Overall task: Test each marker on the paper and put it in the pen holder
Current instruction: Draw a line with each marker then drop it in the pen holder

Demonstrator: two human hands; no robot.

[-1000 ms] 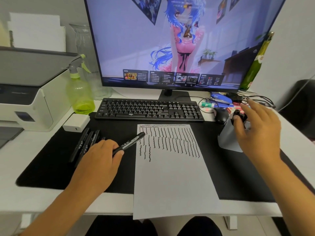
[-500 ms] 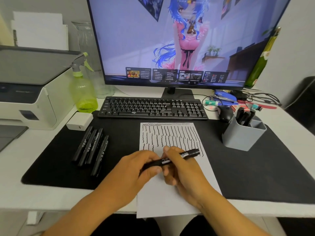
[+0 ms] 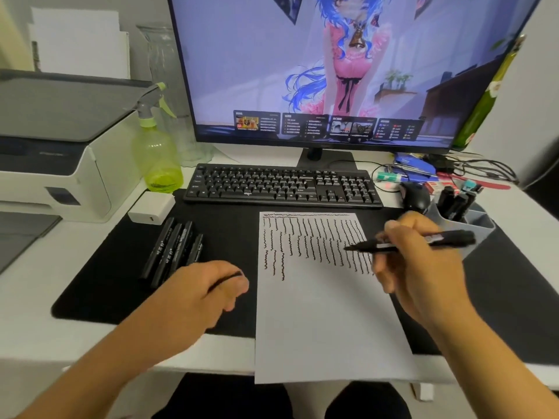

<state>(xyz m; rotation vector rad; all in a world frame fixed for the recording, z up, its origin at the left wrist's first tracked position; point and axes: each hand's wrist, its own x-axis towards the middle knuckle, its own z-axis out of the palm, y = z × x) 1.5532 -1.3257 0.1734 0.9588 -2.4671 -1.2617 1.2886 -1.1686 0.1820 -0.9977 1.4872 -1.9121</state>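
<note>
Head view: right hand [image 3: 420, 267] closed around an uncapped black marker [image 3: 423, 241], tip pointing left, over the wavy lines on the paper [image 3: 326, 313]. Cannot tell if tip touches. Pen holder [image 3: 472, 220] just behind this hand, with several markers inside. Left hand [image 3: 208, 293] closed on a small black thing, maybe the cap [image 3: 225, 281], resting on the black mat [image 3: 102, 291] of the bench, just left of the paper. Four spare markers [image 3: 174, 251] beyond this hand.

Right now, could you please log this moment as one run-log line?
right hand: marker uncapped, tip over paper | left hand: cap | pen holder: several markers
</note>
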